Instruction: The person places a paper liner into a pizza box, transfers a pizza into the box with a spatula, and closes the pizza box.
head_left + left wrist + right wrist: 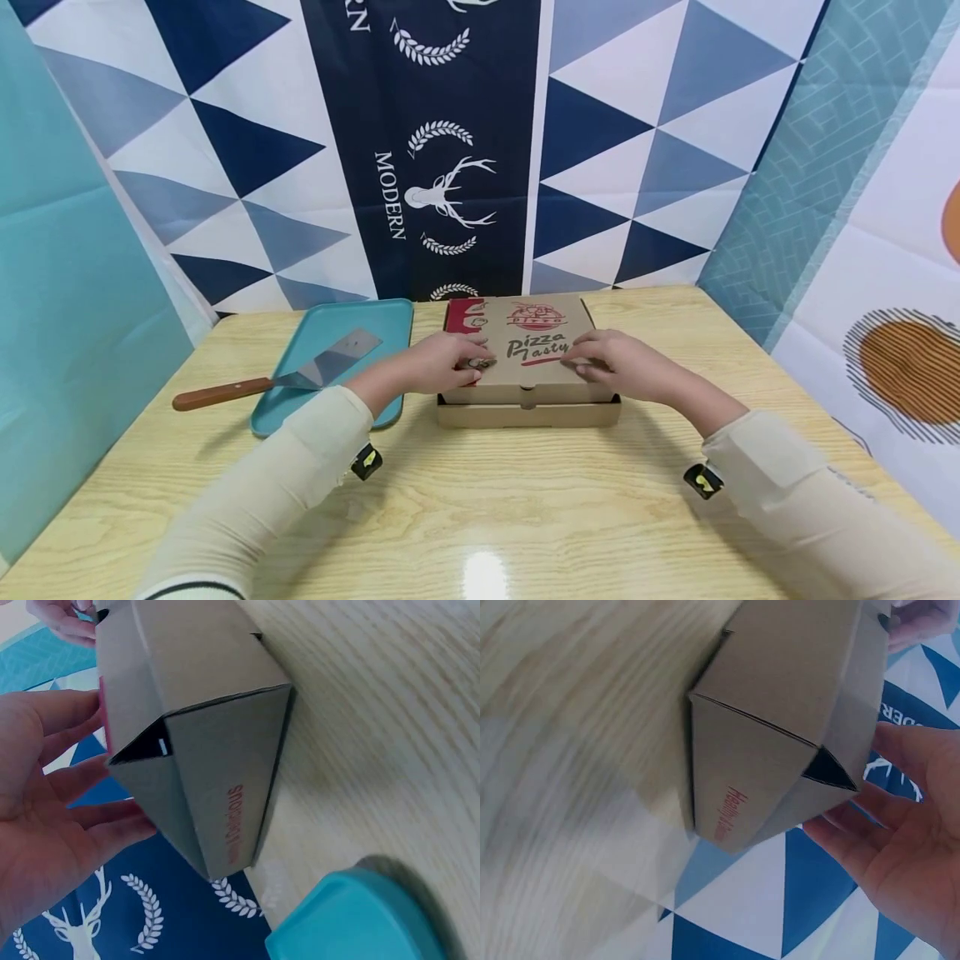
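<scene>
A brown cardboard pizza box (536, 367), printed in red and black, lies on the table with its lid down over the base. Relaxed fingers of my left hand (438, 362) rest on the left side of the lid. On the lid's right side, the fingers of my right hand (626, 362) touch the top in the same way. Both wrist views show a dark triangular gap at a corner of the box (225, 780), (750, 772) where lid and side panel stand apart. Neither hand curls round the box.
Left of the box stands a teal tray (397, 321). A metal spatula (330, 362) with a wooden handle lies across it, the handle jutting past the tray's left edge. Patterned cloth walls (592, 158) enclose the wooden table (555, 500) at the back and sides.
</scene>
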The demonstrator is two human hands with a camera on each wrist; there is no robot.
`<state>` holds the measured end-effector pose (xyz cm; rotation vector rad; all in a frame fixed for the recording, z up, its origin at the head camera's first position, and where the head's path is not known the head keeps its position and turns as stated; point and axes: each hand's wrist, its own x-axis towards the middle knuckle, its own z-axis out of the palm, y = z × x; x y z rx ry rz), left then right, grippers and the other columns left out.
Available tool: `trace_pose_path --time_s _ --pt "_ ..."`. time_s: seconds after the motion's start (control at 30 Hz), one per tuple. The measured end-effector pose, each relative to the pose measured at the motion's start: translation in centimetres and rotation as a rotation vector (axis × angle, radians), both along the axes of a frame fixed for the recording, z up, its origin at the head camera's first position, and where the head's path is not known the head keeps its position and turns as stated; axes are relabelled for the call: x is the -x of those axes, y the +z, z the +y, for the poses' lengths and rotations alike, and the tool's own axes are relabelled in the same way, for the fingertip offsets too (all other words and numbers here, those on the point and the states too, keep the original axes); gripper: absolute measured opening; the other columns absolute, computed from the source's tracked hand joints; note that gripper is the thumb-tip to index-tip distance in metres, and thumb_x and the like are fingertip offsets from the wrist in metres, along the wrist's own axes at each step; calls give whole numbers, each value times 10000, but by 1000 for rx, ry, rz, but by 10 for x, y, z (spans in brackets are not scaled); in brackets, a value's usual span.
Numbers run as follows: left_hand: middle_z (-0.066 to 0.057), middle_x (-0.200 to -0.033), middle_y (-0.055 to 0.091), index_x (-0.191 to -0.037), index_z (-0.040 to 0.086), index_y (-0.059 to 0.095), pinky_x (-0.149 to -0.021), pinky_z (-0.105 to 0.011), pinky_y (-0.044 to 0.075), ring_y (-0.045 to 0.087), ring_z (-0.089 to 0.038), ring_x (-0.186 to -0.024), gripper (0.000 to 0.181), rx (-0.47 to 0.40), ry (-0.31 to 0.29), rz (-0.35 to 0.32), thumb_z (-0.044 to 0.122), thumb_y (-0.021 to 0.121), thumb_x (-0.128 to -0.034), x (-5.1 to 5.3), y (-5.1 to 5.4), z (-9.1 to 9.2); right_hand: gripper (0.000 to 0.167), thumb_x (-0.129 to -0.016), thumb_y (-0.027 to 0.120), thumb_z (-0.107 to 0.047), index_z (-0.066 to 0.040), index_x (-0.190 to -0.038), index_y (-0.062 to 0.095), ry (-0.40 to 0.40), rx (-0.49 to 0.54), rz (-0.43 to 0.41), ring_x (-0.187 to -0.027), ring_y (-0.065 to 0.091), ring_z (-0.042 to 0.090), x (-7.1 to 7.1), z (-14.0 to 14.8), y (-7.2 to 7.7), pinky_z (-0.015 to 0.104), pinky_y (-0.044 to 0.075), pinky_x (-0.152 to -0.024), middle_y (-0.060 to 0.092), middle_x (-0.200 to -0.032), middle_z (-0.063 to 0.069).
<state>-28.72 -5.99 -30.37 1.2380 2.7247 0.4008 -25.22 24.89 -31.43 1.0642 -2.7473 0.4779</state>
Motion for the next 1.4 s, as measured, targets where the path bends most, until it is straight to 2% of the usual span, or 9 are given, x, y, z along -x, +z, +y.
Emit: trace_pose_path --time_s 0.17,0.53,0.8,1.0,1.4 --pt "-115 -1477 443 -1352 122 595 -1084 -410 360 387 -235 -1379 374 0 -20 -2 175 600 -981 -2 -5 2 231 -898 669 -26 -35 -1125 714 1 -26 13 -974 612 271 0 1 -6 439 515 -805 653 -1101 134" --pt "-133 -1444 479 -1297 84 636 -1076 -404 372 442 -262 -1341 344 -7 -34 40 175 625 -966 -2 -12 3 224 -884 689 -27 -22 -1106 721 -12 -27 20 -946 610 275 -2 1 -10 427 513 -776 647 -1105 164" --pt "-120 -1370 556 -1245 68 670 -1081 -385 365 470 -234 -1319 312 -11 -44 65 177 642 -953 -3 -18 4 225 -876 702 -26 -22 -1101 724 2 -23 13 -957 611 282 -5 1 -13 436 514 -787 649 -1102 159" --pt "-108 -1338 586 -1217 68 686 -1081 -378 364 498 -227 -1294 293 -13 -37 75 173 646 -947 -3 -23 4 206 -874 705 -26 -32 -1079 728 19 -32 41 -959 618 285 -4 1 -17 447 513 -803 659 -1087 145" --pt "-104 -1311 607 -1196 65 696 -1073 -371 376 523 -226 -1267 280 -18 -30 106 164 641 -940 -4 -25 5 200 -884 685 -15 -37 -1079 723 28 -22 77 -997 617 326 -4 1 -21 493 498 -850 661 -1084 140"
